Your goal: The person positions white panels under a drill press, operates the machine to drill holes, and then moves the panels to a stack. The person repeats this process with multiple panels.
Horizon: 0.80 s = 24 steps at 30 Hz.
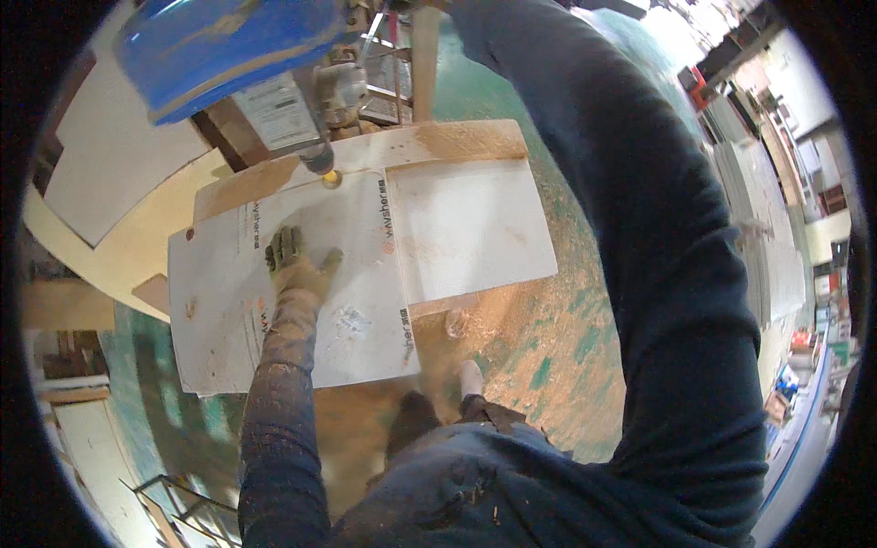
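My left hand (297,265), in a dirty glove, lies flat with its fingers spread on a white board (356,265). Just beyond its fingertips, the spindle of a blue drill press (228,50) comes down to a yellowish round bit (331,179) at the board's far edge. My right arm stretches far up to the top edge of the view. Only a sliver of my right hand (433,4) shows there, next to the machine's metal lever (370,38); its fingers are cut off by the frame.
A worktable (457,139) dusted with sawdust carries the board and a second white panel (475,228). Curved cream and white sheets (119,196) stand at the left. Sawdust covers the green floor (566,356) around my feet. Stacked panels (758,228) rise at the right.
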Each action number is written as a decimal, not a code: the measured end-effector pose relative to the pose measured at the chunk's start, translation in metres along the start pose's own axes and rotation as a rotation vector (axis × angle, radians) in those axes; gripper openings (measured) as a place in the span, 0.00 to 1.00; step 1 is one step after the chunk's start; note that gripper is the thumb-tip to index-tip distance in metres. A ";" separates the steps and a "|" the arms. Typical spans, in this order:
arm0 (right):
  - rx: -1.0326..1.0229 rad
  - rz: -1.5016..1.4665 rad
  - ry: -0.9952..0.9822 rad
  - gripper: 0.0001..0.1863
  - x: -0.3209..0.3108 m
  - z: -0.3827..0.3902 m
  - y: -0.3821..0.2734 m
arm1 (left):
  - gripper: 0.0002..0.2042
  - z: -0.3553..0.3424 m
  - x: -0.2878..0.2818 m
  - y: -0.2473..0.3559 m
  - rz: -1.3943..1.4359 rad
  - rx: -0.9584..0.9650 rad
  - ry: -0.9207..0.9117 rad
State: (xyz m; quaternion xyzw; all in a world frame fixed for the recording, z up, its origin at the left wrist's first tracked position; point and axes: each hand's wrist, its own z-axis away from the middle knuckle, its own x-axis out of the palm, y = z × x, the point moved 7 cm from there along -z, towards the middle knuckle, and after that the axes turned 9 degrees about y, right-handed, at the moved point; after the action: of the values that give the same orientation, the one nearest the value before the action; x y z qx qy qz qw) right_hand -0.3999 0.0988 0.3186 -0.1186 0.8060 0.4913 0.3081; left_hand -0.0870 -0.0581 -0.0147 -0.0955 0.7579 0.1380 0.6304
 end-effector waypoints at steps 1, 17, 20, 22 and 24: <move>-0.113 0.036 -0.031 0.12 0.007 0.001 0.002 | 0.48 -0.003 0.004 0.002 0.000 0.012 0.011; 0.583 -1.824 -0.916 0.15 -0.054 0.134 -0.107 | 0.48 0.001 -0.018 0.004 0.028 -0.054 -0.013; 0.724 -1.852 -0.867 0.17 -0.053 0.137 -0.119 | 0.48 0.006 -0.021 -0.001 0.006 -0.059 -0.027; 0.962 -2.043 -0.747 0.18 -0.017 0.155 -0.125 | 0.48 0.001 -0.019 0.005 0.001 -0.047 -0.037; 0.380 -1.920 -0.203 0.16 -0.022 0.147 -0.123 | 0.48 0.001 -0.019 0.006 0.001 -0.045 -0.035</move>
State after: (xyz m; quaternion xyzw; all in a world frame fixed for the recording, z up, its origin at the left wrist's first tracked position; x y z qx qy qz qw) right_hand -0.2659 0.1635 0.1956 -0.6290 0.4025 -0.0975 0.6579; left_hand -0.0843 -0.0522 0.0040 -0.1068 0.7435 0.1573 0.6412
